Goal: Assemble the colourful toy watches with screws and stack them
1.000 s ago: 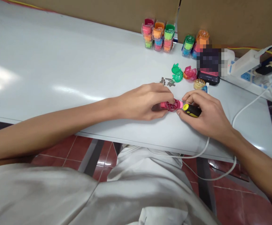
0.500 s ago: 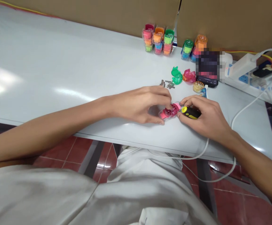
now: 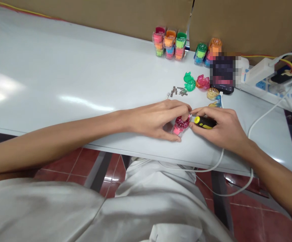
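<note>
My left hand pinches a small pink plastic toy piece against the white table, fingers curled round it. Close on its right, my right hand is wrapped round a black and yellow screwdriver, whose tip meets the pink piece. Just behind the hands lie several small grey metal bits, a green plastic cap, a pink cap and a yellow round piece.
Stacks of coloured plastic pieces stand at the back by a cardboard wall, with another group beside them. A dark phone and a white power strip with cables lie at the right. The table edge runs under my wrists.
Both hands have slid a little toward me along the table. The pink piece has turned from lying sideways to pointing down toward the table edge.
</note>
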A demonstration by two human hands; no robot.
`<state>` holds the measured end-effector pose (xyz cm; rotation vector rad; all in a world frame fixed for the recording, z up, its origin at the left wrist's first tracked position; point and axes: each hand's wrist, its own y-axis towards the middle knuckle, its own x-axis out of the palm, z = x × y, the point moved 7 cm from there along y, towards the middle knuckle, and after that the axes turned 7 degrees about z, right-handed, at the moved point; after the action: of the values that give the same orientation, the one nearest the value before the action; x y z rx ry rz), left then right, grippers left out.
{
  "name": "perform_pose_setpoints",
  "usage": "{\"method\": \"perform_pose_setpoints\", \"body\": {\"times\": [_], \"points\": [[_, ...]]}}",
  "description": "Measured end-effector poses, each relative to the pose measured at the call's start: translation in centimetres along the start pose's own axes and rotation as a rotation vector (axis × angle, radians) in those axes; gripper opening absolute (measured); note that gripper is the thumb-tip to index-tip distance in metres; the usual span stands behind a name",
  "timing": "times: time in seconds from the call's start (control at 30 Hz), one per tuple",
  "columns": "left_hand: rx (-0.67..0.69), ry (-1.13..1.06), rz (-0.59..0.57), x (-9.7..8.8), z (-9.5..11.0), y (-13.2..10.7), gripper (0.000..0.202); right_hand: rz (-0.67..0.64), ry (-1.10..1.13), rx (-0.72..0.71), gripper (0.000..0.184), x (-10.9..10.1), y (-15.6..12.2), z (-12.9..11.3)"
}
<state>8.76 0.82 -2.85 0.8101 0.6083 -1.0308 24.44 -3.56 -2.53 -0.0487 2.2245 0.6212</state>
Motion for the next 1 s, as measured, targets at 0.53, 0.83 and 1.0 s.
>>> {"method": "perform_pose_setpoints", "body": {"times": [0.53,0.83,1.0], "points": [[0.063,0.150,0.005,-0.3,0.0,0.1,0.042,-0.142,-0.055,-0.058,0.011,0.8,-0.8,-1.1],[0.065,0.203,-0.093,-1.1,-0.2,0.6,0.043,-0.246,0.007,-0.022,0.003,1.9,-0.9,-0.7],[0.061,0.329,0.037,-5.7,-2.6,5.1,0.049,-0.278,-0.009,-0.006,0.005,2.1,-0.9,-0.7]]}}
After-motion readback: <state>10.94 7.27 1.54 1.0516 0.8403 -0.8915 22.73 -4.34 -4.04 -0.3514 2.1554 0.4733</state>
